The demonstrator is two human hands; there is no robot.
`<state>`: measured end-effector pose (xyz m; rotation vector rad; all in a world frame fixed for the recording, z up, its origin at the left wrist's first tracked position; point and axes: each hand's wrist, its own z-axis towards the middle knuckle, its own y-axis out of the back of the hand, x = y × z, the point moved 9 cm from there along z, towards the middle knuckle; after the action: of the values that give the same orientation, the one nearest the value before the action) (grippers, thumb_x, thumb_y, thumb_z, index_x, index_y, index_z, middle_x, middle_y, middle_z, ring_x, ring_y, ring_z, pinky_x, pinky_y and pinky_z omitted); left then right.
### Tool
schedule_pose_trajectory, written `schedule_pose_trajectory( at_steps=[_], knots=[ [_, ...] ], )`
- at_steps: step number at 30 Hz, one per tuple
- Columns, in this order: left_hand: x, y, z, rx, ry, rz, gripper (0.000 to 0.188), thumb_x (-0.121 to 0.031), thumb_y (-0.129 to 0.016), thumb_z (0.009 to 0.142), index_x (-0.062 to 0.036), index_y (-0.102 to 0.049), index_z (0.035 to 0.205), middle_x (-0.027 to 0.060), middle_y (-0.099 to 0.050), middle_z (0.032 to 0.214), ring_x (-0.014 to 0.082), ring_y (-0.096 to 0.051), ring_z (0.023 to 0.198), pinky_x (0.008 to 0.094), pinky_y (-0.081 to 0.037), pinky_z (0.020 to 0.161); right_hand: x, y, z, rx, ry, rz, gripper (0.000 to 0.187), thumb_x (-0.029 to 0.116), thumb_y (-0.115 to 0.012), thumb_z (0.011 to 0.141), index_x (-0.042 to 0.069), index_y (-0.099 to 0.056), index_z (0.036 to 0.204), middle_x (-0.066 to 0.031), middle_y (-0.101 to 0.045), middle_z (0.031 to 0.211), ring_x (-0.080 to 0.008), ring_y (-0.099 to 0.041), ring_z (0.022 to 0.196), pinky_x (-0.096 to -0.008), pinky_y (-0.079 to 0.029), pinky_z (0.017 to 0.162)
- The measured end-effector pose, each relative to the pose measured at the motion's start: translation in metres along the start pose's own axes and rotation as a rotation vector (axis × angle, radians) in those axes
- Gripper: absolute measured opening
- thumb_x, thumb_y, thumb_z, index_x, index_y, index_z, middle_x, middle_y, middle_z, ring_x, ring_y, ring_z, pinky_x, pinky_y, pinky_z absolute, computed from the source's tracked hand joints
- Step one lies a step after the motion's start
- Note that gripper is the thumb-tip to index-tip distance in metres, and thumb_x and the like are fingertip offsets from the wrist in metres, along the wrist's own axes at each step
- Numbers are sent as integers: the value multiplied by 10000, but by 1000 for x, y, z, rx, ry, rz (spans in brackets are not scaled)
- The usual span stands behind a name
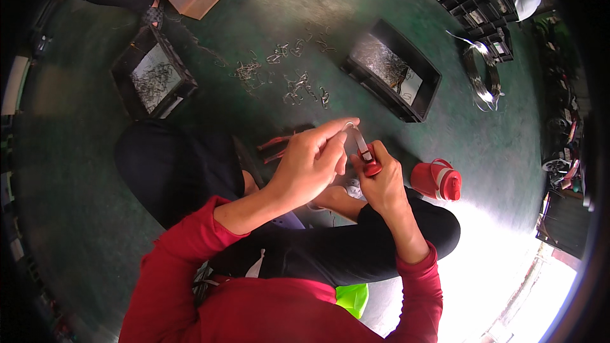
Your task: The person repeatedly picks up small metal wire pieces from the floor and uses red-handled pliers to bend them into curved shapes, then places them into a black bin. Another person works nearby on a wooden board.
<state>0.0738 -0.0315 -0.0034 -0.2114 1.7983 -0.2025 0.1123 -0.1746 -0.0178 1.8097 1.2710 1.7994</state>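
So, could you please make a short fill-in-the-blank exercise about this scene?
The right hand grips a tool with a ____-coloured handle.
The jug is nearer to the ____ knee.
The two crates holding metal pieces are ____ in colour.
The floor's colour is ____.
Missing words: red; right; black; green.

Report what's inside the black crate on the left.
The black crate holds many thin, bent metal pieces on a pale sheet. Whatever lies under the sheet is covered, and pieces lower in the pile are hidden by those on top.
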Motion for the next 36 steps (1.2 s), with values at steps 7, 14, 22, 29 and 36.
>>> schedule_pose_trajectory(
  at_steps=[7, 14, 22, 29, 36],
  knots=[
    [31, 29, 37, -114, -5, 329, 272, -153, -443, 1013, -29, -594, 1202, 22, -573, 624, 47, -495, 507, 220, -395, 462, -20, 14, 0, 189, -109, 11, 265, 166, -701, 845, 2, -556, 995, -198, -653, 856, -364, -648, 826, -394, -486, 716],
    [41, -7, 183, -86, -119, 495, 200, -182, -524, 976, 5, -588, 942, 61, -634, 648, 107, -579, 508, 267, -436, 458, -51, 30, -17, 427, -169, -251, 272, 126, -666, 811, 8, -575, 1039, -195, -662, 944, -373, -640, 919, -449, -489, 785],
    [48, -31, 328, 48, -317, 1013, 454, -356, -698, 843, -46, -634, 1169, 132, -705, 1039, 248, -690, 907, 354, -531, 798, -77, 44, -15, 301, -187, -576, 285, 50, -639, 738, 32, -546, 1007, -148, -603, 937, -348, -607, 918, -461, -466, 792],
    [222, 80, 307, 191, -27, 1169, 134, -105, -665, 829, -68, -688, 955, 100, -708, 879, 257, -688, 816, 368, -532, 757, -80, 37, -2, 352, -154, -626, 278, 78, -663, 722, 71, -554, 978, -98, -569, 892, -287, -585, 877, -442, -428, 860],
    [269, 67, 302, 315, -254, 1343, 75, -121, -690, 803, -98, -628, 838, 50, -605, 902, 273, -575, 966, 416, -501, 788, -77, 29, 6, 417, -126, -598, 282, 85, -663, 716, 81, -554, 975, -92, -549, 879, -277, -574, 879, -445, -412, 895]
  ],
)
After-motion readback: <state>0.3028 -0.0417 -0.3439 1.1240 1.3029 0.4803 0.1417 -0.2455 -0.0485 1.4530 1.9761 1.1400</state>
